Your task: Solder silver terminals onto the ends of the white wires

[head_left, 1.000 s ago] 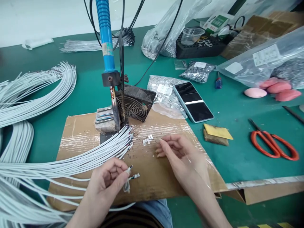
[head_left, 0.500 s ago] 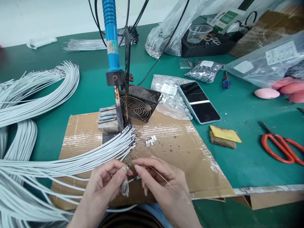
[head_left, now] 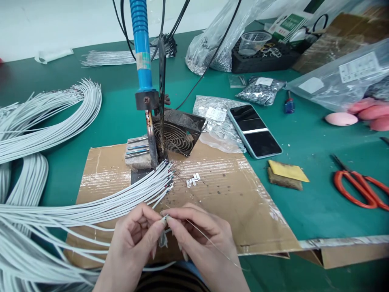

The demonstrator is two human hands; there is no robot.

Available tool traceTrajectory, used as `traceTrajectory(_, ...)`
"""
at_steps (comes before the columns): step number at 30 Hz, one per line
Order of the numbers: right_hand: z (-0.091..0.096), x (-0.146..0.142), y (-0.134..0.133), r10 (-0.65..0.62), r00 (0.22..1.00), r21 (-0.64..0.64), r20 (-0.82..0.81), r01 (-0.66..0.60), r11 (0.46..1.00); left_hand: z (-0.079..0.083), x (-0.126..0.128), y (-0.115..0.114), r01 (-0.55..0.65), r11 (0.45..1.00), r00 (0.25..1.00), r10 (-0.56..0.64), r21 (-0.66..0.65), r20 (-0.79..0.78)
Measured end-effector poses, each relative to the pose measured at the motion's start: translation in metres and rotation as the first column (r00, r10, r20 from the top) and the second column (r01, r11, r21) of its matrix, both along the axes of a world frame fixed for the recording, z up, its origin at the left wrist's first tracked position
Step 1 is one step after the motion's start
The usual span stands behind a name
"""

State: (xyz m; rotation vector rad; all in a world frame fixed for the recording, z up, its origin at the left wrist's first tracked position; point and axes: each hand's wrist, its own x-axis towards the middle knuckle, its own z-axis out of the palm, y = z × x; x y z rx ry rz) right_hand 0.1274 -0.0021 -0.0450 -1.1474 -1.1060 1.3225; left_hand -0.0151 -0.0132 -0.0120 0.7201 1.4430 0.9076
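Observation:
My left hand (head_left: 136,239) pinches the stripped end of a white wire (head_left: 146,268) low over the cardboard sheet (head_left: 219,202). My right hand (head_left: 200,239) meets it fingertip to fingertip, pinching a tiny metal terminal at the wire tip, with a thin strand of solder wire (head_left: 212,243) running back over its fingers. Several loose metal terminals (head_left: 192,181) lie on the cardboard just beyond both hands. A fan of white wires (head_left: 91,207) ends beside the blue-handled soldering iron (head_left: 142,56), which stands upright in its stand.
A small fan (head_left: 176,132) sits behind the iron. A phone (head_left: 254,130), bags of parts (head_left: 260,91), a sponge (head_left: 287,174) and orange scissors (head_left: 361,188) lie to the right on the green table (head_left: 319,202). White wire bundles (head_left: 39,121) fill the left side.
My right hand came back from near the loose terminals to my left hand, and the two now pinch together at the wire tip. The view shifted slightly.

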Motion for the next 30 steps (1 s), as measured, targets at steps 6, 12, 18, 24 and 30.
traceTrajectory(6, 0.004, -0.004, -0.001, -0.029, 1.0, 0.0, -0.006, 0.029, 1.0, 0.0, 0.001, -0.002, -0.024, 1.0, 1.0, 0.024, -0.004, 0.009)
traceTrajectory(12, 0.016, -0.011, -0.003, -0.133, 0.99, -0.096, 0.037, 0.136, 0.986, -0.002, 0.003, -0.001, -0.069, 0.997, 0.997, 0.068, 0.046, 0.02)
traceTrajectory(18, 0.004, -0.008, -0.005, -0.042, 0.938, -0.395, -0.344, -0.104, 0.913, -0.002, 0.004, -0.002, -0.088, 0.99, 0.996, 0.09, 0.114, -0.014)
traceTrajectory(24, -0.001, 0.006, 0.002, 0.052, 0.929, -0.402, -0.367, -0.208, 0.892, 0.0, -0.002, -0.004, -0.007, 0.994, 0.999, 0.01, 0.106, -0.031)
traceTrajectory(30, 0.011, 0.012, 0.009, 0.138, 0.988, -0.208, -0.063, -0.148, 0.967, 0.005, -0.005, -0.001, 0.023, 0.999, 0.999, -0.021, 0.031, -0.05)
